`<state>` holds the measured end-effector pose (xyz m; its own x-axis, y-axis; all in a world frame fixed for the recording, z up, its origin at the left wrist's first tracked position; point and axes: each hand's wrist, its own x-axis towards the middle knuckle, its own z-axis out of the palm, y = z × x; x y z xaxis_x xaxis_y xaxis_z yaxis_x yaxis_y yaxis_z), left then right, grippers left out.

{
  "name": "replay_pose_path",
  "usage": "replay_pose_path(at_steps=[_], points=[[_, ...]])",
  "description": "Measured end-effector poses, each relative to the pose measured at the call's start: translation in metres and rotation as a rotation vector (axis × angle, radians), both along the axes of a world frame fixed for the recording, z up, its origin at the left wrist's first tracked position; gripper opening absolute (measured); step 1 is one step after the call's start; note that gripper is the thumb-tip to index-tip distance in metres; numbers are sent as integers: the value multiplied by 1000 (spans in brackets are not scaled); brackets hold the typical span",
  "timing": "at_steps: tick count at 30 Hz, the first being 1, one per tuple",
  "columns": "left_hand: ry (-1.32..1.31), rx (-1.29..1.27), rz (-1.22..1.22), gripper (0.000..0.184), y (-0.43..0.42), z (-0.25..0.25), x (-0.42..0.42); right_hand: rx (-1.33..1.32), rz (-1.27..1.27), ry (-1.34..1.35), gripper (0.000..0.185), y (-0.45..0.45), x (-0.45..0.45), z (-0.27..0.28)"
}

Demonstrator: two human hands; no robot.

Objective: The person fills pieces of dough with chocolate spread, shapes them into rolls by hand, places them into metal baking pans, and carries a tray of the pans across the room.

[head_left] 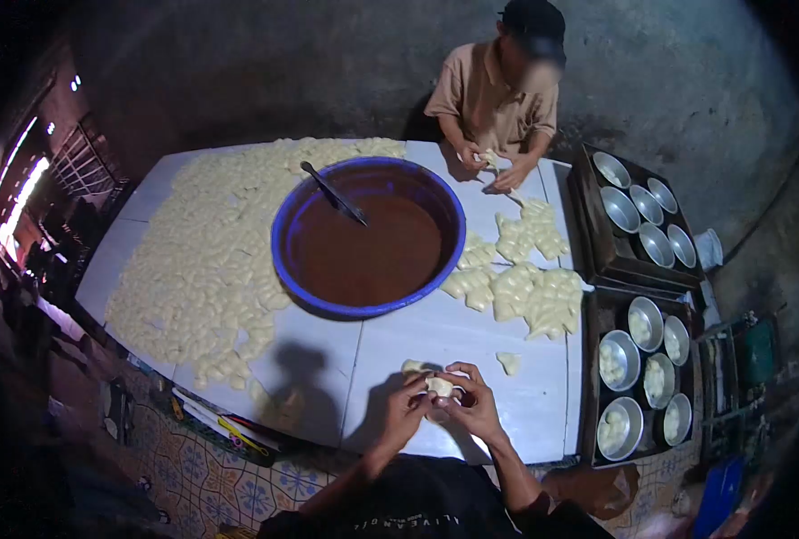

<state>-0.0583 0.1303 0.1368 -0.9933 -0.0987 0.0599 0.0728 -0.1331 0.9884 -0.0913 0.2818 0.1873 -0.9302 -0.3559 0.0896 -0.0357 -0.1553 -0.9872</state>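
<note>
Both of my hands are together over the near edge of the white-tiled table [377, 413]. Between the fingers of my left hand [405, 410] and my right hand [477, 411] is a small piece of pale dough [440, 386]. Both hands are closed around it, and part of it is hidden by the fingers. Another dough piece [411, 366] lies just behind my left hand. To the right of my hands sits a single dough piece [507, 363]. Beyond them stands a blue basin [280, 260] holding a brown filling [363, 251], with a dark-handled utensil [332, 191] in it.
Many flattened dough pieces [184, 260] cover the table's left side; larger dough clusters [539, 296] lie right of the basin. Across the table, a co-worker [498, 99] in a cap handles dough. At right, dark trays hold round metal tins, several with dough in the nearer tray [602, 314].
</note>
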Motion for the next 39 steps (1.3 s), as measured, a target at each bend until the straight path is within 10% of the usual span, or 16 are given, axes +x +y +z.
replay_pose_path(at_steps=[4, 8, 9, 12, 14, 16, 18, 21, 24, 29, 32, 34, 36, 39], points=[[-100, -67, 279, 24, 5, 25, 1, 109, -182, 30, 22, -28, -8, -13], [-24, -209, 330, 16, 0, 45, -3, -205, -129, -55, 49, -38, -32, 4], [0, -209, 290, 11, -1, 51, -6, 53, -51, 120, 66, -32, -32, 14], [-388, 1105, -35, 44, -4, 13, -9, 98, 128, 401, 44, -40, -30, -11], [-430, 889, -40, 76, 2, 33, -15, 118, 104, 436, 49, -32, -42, -24], [-196, 1363, -564, 107, -10, 47, -33, -241, 309, -58, 94, -23, -50, -32], [-81, 1063, -641, 124, -20, 71, -64, -493, 344, -247, 131, -19, -45, -11], [-12, 488, -139, 71, -68, 54, -152, -571, 307, -219, 128, -17, -54, -44], [-253, -788, 269, 64, -85, 88, -212, -510, 201, -283, 129, -17, -51, -46], [-515, -1069, -272, 68, -97, 93, -219, -514, 167, -325, 115, -16, -49, -66], [-276, -1188, -60, 87, -81, 101, -185, -487, 101, -259, 97, -22, -54, -65], [-231, -934, -58, 95, -73, 97, -162, -691, 109, -484, 74, -25, -56, -68], [-432, 201, -379, 102, -66, 85, -131, -957, 126, -718, 36, -31, -54, -59], [-521, 428, -196, 109, -38, 81, -92, -609, -100, -769, 19, -29, -49, -47]])
